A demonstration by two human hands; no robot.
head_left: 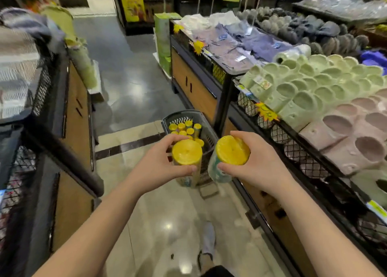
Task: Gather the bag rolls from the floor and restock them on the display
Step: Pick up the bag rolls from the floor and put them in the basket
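You stand in a shop aisle on a glossy tiled floor point(134, 84), a left bench point(77, 100) and a right bench point(194, 86) flanking it. The right bench carries green slippers point(303, 84) and, nearer, pink slippers point(356, 134). A grey basket point(211, 139) sits on the floor ahead, just beside the right bench, holding yellow bag rolls point(184, 129) on end. Your left hand point(155, 163) has its grip closed round an upright roll point(187, 153) above the basket. Your right hand point(261, 161) clasps a tilted roll point(232, 150). The left bench's goods are blurred, perhaps fabric.

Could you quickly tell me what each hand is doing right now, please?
Left hand: grips a yellow bag roll.
Right hand: grips a second yellow bag roll.
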